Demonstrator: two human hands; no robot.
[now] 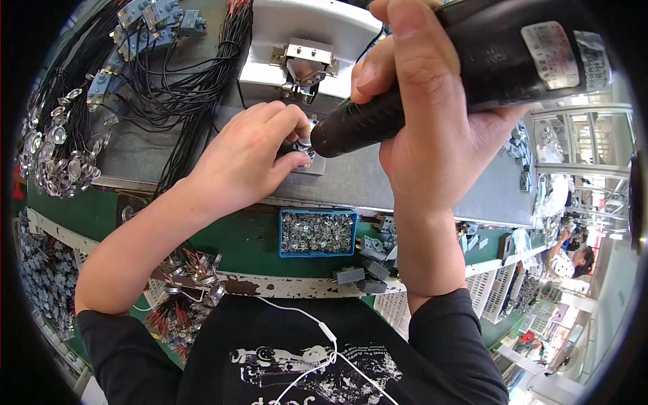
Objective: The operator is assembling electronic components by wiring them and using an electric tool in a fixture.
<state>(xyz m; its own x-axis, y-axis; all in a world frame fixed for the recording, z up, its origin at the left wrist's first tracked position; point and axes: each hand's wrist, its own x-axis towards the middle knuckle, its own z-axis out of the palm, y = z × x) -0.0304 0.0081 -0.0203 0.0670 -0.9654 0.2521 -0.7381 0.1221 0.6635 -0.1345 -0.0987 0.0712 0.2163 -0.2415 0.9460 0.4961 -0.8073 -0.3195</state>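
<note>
My right hand point(432, 135) is wrapped round a thick black electric screwdriver point(496, 74), held slanting down to the left across the upper right. The narrow end of the tool reaches the fingertips of my left hand point(246, 152). That hand is closed, with thumb and fingers pinching a small silvery part point(304, 143) over a small metal plate point(312, 170) on the grey bench top. My fingers and the tool's nose cover most of the part, and the tool's bit is hidden.
A white machine housing point(266, 64) with a metal bracket point(307, 64) stands behind my hands. Black cables point(192, 111) run leftward to grey switch blocks point(145, 30) and silvery discs point(57, 155). Nearer sit a blue tray point(317, 256) of metal pieces and loose grey blocks point(371, 270). Another person point(563, 263) is far right.
</note>
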